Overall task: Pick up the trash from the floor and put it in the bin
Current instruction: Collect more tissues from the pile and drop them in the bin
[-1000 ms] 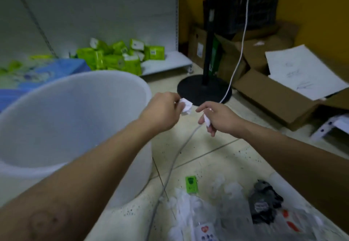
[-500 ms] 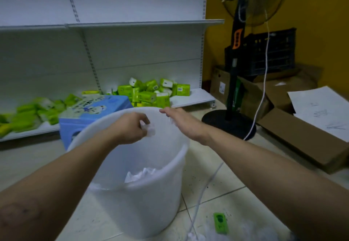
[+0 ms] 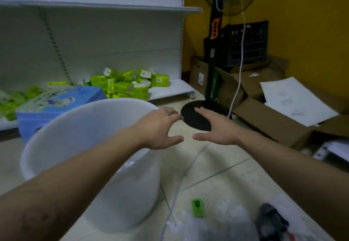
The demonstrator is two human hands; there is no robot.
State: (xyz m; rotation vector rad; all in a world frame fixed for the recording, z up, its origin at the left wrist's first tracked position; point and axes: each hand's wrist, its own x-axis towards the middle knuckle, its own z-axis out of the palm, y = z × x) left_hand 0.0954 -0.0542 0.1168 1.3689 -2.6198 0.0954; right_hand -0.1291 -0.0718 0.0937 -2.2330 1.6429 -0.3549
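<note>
— So, how far along does it look?
— Partway, I judge. Both the left hand (image 3: 160, 129) and right hand (image 3: 215, 127) are spread and hold nothing, just beside the round white plastic bin (image 3: 56, 146).
— And what's left?
— Crumpled white scraps (image 3: 222, 220), a small green packet (image 3: 197, 208) and a dark grey wad (image 3: 272, 220) lie on the tiled floor (image 3: 226, 165) near the bin.

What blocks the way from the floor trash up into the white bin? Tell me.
Nothing visible does. The white bin stands open-topped, with no lid, just left of the trash pile on the floor. Both the left hand and right hand are empty and open. A white cord trails across the floor between pile and bin but lies flat.
</note>
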